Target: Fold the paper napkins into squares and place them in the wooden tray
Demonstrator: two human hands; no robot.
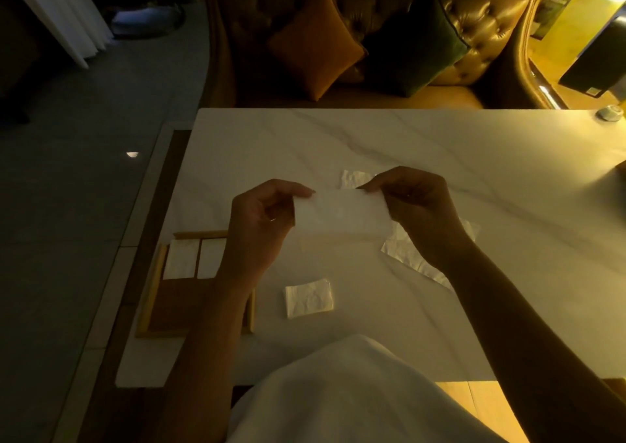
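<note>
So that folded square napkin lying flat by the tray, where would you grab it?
Probably its right edge, coming in from the right with a thumb-and-finger pinch. The folded napkin lies flat on the marble table, offering only thin edges, and the wooden tray and the left forearm crowd its left.

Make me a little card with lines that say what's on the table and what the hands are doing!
napkin strip: long white fold, held up over the table
left hand: pinches the strip's left end
right hand: pinches the strip's right end
wooden tray: at the table's left edge
folded napkins: two, side by side at the tray's far end
folded square: on the table, right of the tray
unfolded napkin: lies under the right arm
far napkin: just beyond the hands
</note>
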